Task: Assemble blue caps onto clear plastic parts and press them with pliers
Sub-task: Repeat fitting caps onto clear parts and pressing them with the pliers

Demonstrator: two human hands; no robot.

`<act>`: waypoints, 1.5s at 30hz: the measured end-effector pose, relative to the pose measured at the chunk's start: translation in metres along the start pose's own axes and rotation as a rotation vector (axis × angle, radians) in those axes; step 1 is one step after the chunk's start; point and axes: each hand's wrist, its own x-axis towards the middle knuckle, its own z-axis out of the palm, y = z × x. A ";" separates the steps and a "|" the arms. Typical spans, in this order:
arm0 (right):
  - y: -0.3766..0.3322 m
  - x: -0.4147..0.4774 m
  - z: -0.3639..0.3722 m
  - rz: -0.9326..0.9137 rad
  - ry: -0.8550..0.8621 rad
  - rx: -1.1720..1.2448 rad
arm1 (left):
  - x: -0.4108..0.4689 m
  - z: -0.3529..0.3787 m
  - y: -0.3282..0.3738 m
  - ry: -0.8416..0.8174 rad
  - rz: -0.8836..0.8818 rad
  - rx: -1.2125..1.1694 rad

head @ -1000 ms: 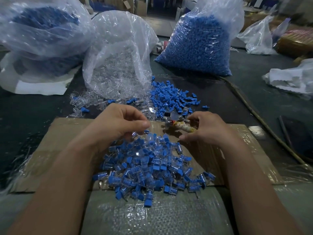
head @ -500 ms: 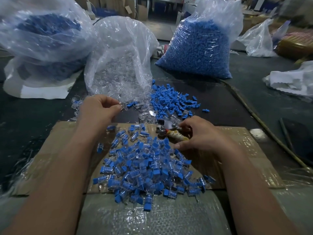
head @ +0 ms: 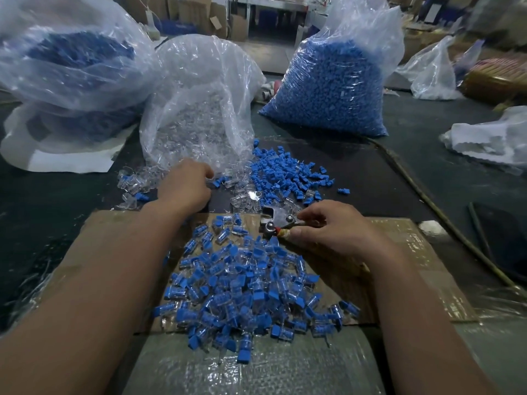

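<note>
- The left hand point(head: 185, 189) is stretched out toward 11 o'clock. It lies knuckles up at the mouth of the clear-parts bag point(head: 199, 109), with its fingers curled down among the loose clear plastic parts point(head: 137, 181). Whether it pinches one cannot be told.
- The right hand point(head: 333, 229), at 1 o'clock of the finished pile, grips the pliers point(head: 273, 223) by the handles, thumb below and fingers above. The metal head points toward 9 o'clock, low over the cardboard point(head: 399, 252).
- A heap of capped pieces point(head: 245, 292), clear bodies with blue tops, lies on the cardboard between the forearms and spills toward 6 o'clock.
- Loose blue caps point(head: 285, 175) are scattered on the dark bench point(head: 399, 172) at 12 o'clock of the pliers, just beside more clear parts.
- A full bag of blue caps point(head: 333, 86) stands at 1 o'clock behind them.
- Another bag with blue contents point(head: 71, 58) sits at 10 o'clock.
- A crumpled white bag point(head: 490, 141) lies at 3 o'clock.
</note>
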 end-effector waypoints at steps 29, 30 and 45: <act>-0.003 0.000 -0.005 -0.007 0.151 0.122 | -0.082 -0.024 0.017 -0.009 -0.171 -1.310; -0.001 0.001 -0.006 0.013 0.208 0.125 | -0.082 -0.024 0.017 0.006 -0.174 -1.303; 0.001 0.056 -0.016 0.213 0.183 -0.133 | -0.084 -0.022 0.022 -0.032 -0.086 -1.233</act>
